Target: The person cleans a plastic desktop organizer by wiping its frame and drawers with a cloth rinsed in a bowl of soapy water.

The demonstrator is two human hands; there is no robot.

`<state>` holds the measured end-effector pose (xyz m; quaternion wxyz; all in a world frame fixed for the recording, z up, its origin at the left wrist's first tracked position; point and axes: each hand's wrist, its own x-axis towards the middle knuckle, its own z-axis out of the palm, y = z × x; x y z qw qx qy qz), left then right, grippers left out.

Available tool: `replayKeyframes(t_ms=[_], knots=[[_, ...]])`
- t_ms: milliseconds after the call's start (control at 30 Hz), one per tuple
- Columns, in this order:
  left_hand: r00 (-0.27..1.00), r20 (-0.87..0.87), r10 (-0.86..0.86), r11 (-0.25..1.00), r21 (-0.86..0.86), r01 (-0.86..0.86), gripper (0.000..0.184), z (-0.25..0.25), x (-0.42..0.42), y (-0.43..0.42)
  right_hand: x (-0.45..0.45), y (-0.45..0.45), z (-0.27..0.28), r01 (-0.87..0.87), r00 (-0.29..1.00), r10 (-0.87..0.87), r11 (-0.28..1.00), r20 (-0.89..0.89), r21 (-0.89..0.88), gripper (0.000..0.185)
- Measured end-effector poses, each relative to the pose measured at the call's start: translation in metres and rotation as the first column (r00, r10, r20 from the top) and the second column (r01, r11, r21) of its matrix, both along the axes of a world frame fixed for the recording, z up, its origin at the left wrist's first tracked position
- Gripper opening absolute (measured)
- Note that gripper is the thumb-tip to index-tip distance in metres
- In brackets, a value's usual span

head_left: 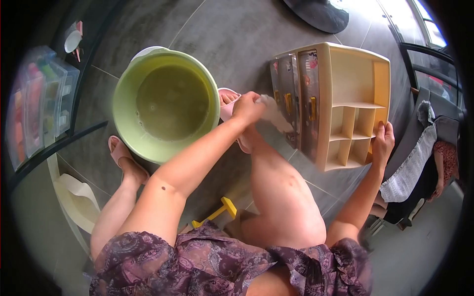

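My left hand (249,107) is closed on a whitish, blurred cloth (274,114), which hangs toward the front of a small drawer cabinet (323,106). Whether the cloth touches the drawers is unclear. The cabinet is cream plastic with dark patterned drawer fronts, yellow handles and open compartments on its top, which is tilted toward me. My right hand (382,140) grips the cabinet's right edge, the thumb over the rim. Left of my left hand, a pale green tub (126,106) on the floor holds cloudy water (173,101).
Clear plastic drawers (44,98) stand at the far left. Between my legs lies a yellow T-shaped thing (217,212). A dark round base (321,15) is on the grey tiled floor (237,29) at the back. Another person (442,163) sits at the right.
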<state>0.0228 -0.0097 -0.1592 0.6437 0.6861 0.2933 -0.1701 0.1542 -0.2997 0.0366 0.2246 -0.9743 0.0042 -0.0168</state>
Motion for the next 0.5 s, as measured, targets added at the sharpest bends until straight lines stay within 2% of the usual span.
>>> replayKeyframes(t_ms=[67, 167, 200, 267, 300, 333, 367, 433, 500], knots=[[0.997, -0.044, 0.061, 0.997, -0.042, -0.062, 0.037, -0.001, 0.007, -0.002, 0.001, -0.005, 0.0, 0.019, 0.999, -0.019, 1.0, -0.029, -0.003, 0.021], [0.994, 0.033, 0.101, 0.978, -0.187, -0.093, 0.039, -0.001, 0.014, -0.026, 0.001, -0.005, 0.0, -0.004, 0.999, 0.007, 0.998, -0.046, 0.062, 0.021], [0.997, 0.038, 0.073, 0.976, -0.209, -0.063, 0.041, 0.003, 0.017, -0.032, 0.002, -0.008, 0.001, -0.018, 0.997, 0.024, 0.996, -0.071, 0.086, 0.021], [0.987, 0.083, 0.135, 0.96, -0.256, -0.11, 0.04, 0.009, 0.018, -0.041, 0.005, -0.014, 0.001, -0.044, 0.991, 0.06, 0.99, -0.119, 0.135, 0.021], [0.981, 0.105, 0.165, 0.951, -0.281, -0.13, 0.04, 0.015, 0.02, -0.043, 0.007, -0.016, 0.001, -0.055, 0.983, 0.097, 0.966, -0.156, 0.254, 0.021], [0.977, 0.156, 0.142, 0.965, -0.244, -0.101, 0.037, 0.02, 0.022, -0.043, 0.01, -0.018, 0.001, -0.059, 0.972, 0.137, 0.927, -0.189, 0.37, 0.021], [0.986, 0.121, 0.115, 0.968, -0.236, -0.084, 0.037, 0.025, 0.024, -0.044, 0.011, -0.02, 0.0, -0.056, 0.959, 0.181, 0.875, -0.217, 0.48, 0.021], [0.997, 0.052, 0.056, 0.973, -0.225, -0.043, 0.036, 0.047, 0.03, -0.042, 0.012, -0.025, 0.002, -0.072, 0.943, 0.222, 0.864, -0.248, 0.498, 0.021], [0.996, 0.077, 0.055, 0.976, -0.213, -0.037, 0.035, 0.049, 0.032, -0.039, 0.017, -0.03, 0.003, -0.08, 0.931, 0.244, 0.862, -0.271, 0.501, 0.021]])
